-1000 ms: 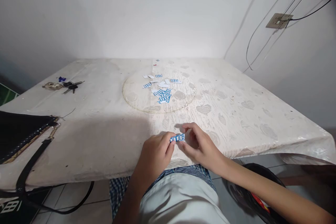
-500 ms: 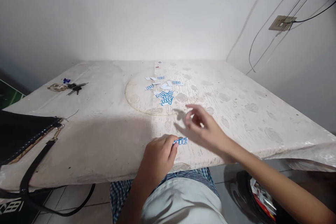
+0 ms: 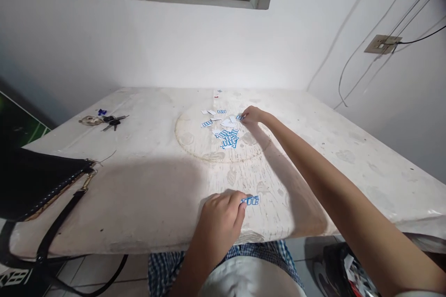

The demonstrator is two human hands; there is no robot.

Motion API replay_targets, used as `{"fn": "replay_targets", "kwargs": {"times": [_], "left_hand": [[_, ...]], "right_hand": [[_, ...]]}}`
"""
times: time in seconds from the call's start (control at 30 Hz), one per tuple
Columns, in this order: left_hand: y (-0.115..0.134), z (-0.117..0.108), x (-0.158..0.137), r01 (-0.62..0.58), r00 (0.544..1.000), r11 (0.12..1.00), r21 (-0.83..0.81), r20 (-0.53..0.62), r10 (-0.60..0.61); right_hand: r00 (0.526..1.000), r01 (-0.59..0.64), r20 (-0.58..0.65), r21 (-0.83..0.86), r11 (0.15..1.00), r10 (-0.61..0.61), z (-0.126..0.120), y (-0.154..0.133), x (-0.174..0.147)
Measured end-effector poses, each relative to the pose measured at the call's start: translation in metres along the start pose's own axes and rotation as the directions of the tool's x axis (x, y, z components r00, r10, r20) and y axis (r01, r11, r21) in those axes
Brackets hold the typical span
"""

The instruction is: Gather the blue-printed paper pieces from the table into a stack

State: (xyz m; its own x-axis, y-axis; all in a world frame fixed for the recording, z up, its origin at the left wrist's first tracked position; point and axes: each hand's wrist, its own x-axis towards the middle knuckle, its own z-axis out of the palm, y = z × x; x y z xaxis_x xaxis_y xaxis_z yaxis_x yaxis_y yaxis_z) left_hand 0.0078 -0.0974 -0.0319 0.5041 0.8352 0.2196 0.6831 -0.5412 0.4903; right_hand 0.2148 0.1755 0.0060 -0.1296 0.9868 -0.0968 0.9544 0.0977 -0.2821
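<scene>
My left hand (image 3: 223, 211) lies near the front edge of the table, its fingers closed over white paper slips (image 3: 252, 200) with blue printed marks, which stick out on the right. My right hand (image 3: 252, 114) is stretched far forward, its fingertips pinched at the right end of another blue-marked paper slip (image 3: 239, 117). Just left of and nearer than that hand sits a loose heap of similar slips (image 3: 228, 139). Some blank white slips (image 3: 228, 123) and a few blue-marked ones lie scattered behind the heap.
The table (image 3: 156, 195) has a pale plastic cover and meets a white wall. Keys (image 3: 112, 121) lie at the left, with a black bag (image 3: 52, 181) and its strap nearer. A wall socket (image 3: 382, 44) with cables is at the right. Below stands a filled bin (image 3: 355, 269).
My right hand has moved forward from above the near part of the table to a slip among the scattered ones. My left hand stays on its slips. The view has tilted up slightly.
</scene>
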Motion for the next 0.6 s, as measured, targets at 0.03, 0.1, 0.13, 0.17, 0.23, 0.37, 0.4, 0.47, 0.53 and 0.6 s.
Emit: {"fn": "replay_targets", "kwargs": {"times": [0.03, 0.1, 0.13, 0.17, 0.23, 0.37, 0.4, 0.47, 0.53, 0.6], "left_hand": [[0.0, 0.0, -0.001, 0.003, 1.0, 1.0, -0.001, -0.002, -0.003], [0.001, 0.0, -0.002, 0.01, 1.0, 1.0, 0.001, -0.007, -0.01], [0.001, -0.001, -0.002, 0.011, 1.0, 1.0, 0.004, -0.009, -0.011], [0.001, -0.001, -0.002, 0.01, 1.0, 1.0, 0.007, -0.008, -0.01], [0.001, -0.001, -0.001, 0.007, 1.0, 1.0, 0.015, -0.005, -0.006], [0.002, -0.002, 0.0, 0.017, 1.0, 1.0, 0.02, 0.002, -0.017], [0.002, -0.002, 0.0, 0.023, 1.0, 0.999, 0.023, 0.004, -0.023], [0.002, -0.002, 0.0, 0.031, 0.999, 0.999, 0.032, 0.012, -0.031], [0.001, -0.002, 0.0, 0.027, 0.999, 0.999, 0.045, 0.016, -0.028], [0.001, -0.001, 0.0, 0.018, 1.0, 0.998, 0.055, 0.014, -0.019]], "right_hand": [[0.999, -0.021, 0.028, -0.006, 1.0, 0.021, -0.002, -0.001, 0.003], [0.995, -0.059, 0.074, -0.006, 0.998, 0.059, -0.005, -0.004, 0.006], [0.993, -0.073, 0.094, -0.001, 0.997, 0.073, -0.007, -0.005, 0.007], [0.991, -0.083, 0.11, 0.009, 0.996, 0.082, -0.008, -0.006, 0.007], [0.988, -0.091, 0.13, 0.043, 0.995, 0.084, -0.009, -0.007, 0.006], [0.994, -0.04, 0.112, 0.174, 0.984, 0.021, -0.012, -0.009, -0.006], [0.995, -0.012, 0.103, 0.219, 0.976, -0.011, -0.013, -0.01, -0.013], [0.992, 0.056, 0.089, 0.316, 0.947, -0.088, -0.016, -0.013, -0.031], [0.982, 0.123, 0.08, 0.403, 0.907, -0.169, -0.02, -0.016, -0.058], [0.966, 0.175, 0.082, 0.494, 0.852, -0.246, -0.022, -0.019, -0.093]]}}
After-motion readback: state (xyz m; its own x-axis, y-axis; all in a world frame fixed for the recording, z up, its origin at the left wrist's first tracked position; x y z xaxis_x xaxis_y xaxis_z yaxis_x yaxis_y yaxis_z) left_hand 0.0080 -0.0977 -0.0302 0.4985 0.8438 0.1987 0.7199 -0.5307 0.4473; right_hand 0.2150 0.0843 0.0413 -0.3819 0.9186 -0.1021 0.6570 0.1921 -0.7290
